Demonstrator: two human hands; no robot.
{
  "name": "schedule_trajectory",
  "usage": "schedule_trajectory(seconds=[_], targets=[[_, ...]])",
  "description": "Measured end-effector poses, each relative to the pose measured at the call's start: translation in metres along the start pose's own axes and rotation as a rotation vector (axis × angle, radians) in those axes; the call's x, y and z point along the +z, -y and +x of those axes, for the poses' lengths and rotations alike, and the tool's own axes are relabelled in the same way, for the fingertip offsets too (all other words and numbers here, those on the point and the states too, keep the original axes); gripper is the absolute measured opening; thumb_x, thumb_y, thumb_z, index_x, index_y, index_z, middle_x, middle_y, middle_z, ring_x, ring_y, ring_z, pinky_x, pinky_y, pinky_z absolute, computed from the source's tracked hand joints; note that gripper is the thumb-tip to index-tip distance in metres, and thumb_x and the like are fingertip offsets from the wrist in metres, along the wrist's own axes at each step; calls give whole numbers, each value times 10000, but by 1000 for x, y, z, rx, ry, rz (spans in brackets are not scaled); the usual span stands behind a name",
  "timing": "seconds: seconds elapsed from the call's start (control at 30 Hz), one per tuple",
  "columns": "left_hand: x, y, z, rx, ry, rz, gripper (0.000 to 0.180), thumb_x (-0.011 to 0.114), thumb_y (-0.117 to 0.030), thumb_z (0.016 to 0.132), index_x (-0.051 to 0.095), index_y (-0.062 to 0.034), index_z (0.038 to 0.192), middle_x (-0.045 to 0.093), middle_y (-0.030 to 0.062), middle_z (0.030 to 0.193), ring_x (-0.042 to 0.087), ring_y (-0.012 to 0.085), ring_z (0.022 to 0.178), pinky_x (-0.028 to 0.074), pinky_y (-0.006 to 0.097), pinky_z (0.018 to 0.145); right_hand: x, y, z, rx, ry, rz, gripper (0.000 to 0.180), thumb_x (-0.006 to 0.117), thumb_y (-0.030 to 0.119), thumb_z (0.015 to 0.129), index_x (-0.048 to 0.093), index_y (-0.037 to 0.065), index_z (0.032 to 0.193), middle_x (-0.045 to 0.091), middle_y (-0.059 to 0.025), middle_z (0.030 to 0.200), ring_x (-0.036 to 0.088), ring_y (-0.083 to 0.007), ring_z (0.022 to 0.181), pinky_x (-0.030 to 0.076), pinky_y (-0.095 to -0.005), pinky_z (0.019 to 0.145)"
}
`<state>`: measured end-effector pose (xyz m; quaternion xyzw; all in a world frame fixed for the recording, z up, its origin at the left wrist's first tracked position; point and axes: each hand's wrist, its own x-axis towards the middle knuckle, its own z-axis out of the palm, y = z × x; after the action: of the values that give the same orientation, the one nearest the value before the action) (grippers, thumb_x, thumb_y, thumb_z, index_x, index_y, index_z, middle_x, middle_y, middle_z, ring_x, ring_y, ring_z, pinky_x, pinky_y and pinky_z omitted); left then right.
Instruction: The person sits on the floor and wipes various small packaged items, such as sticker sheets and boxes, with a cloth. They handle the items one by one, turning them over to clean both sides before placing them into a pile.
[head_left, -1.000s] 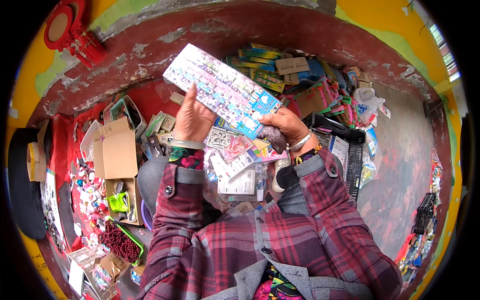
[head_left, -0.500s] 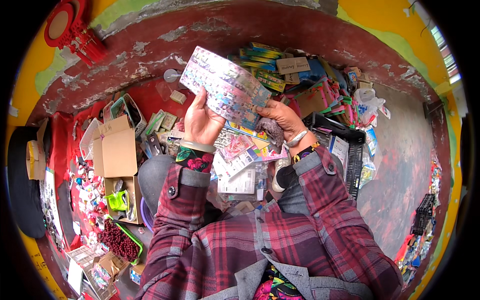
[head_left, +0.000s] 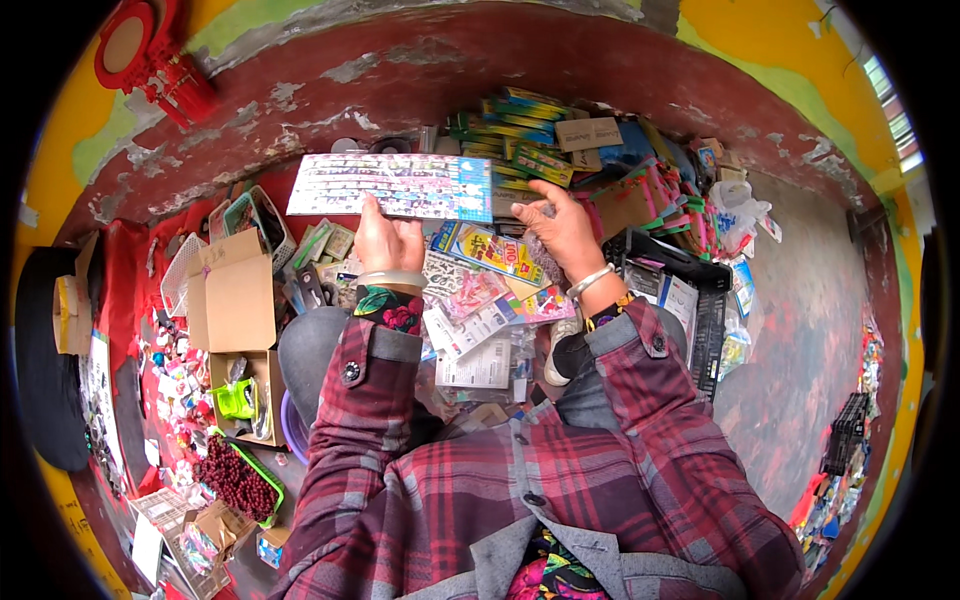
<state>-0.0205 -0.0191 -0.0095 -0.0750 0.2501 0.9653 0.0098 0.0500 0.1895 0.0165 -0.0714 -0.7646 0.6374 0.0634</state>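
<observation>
While the left hand (head_left: 390, 243) clasps a patterned pack (head_left: 390, 184), the half-open right hand (head_left: 567, 238) holds grey cloth (head_left: 541, 260).

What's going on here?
A person's left hand holds up a flat patterned pack. The right hand is off it, near the pack's right end, with what looks like a greyish cloth in its grasp. Below lie loose packages; an open cardboard box is to the left, a black crate to the right.
</observation>
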Motion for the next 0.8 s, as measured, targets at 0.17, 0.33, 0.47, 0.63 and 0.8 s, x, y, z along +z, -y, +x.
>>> schedule_trajectory(seconds=[0.17, 0.33, 0.47, 0.63, 0.8], targets=[[-2, 17, -23, 608, 82, 1517, 329, 588, -41, 822, 455, 63, 1104, 588, 169, 951, 580, 312, 902, 469, 391, 762, 29, 17, -29, -640, -148, -881, 496, 679, 249, 755, 527, 56, 1185, 566, -71, 1021, 577, -245, 901, 504, -337, 691], [-8, 43, -27, -17, 192, 511, 266, 475, -247, 938, 509, -3, 1036, 574, 89, 970, 556, 214, 873, 441, 357, 784, 52, -5, -25, -662, -174, -1097, 384, 603, 189, 735, 571, 85, 1103, 578, -47, 937, 563, -203, 819, 507, -317, 606], [22, 46, -35, -367, 224, 162, 268, 530, -299, 924, 561, -53, 1028, 608, 61, 1041, 552, 183, 979, 424, 333, 841, 34, -7, -12, -556, -170, -1157, 166, 565, 158, 769, 602, 88, 916, 604, -44, 750, 585, -232, 786, 485, -351, 555], [39, 16, -33, 44, 245, 625, 450, 606, -276, 886, 513, 33, 1200, 574, 97, 1153, 522, 152, 1079, 378, 281, 943, -11, -8, 9, -10, 133, -1, 207, 592, 66, 844, 629, -14, 1030, 666, -46, 926, 611, -101, 788, 475, -246, 683], [33, -11, -13, -235, 398, 566, 494, 644, -282, 854, 502, 51, 1190, 598, 113, 1096, 560, 170, 1015, 417, 294, 892, -23, 16, 3, 275, 394, 581, 293, 652, 82, 815, 610, -11, 1089, 661, -56, 960, 622, -112, 820, 496, -240, 749]])
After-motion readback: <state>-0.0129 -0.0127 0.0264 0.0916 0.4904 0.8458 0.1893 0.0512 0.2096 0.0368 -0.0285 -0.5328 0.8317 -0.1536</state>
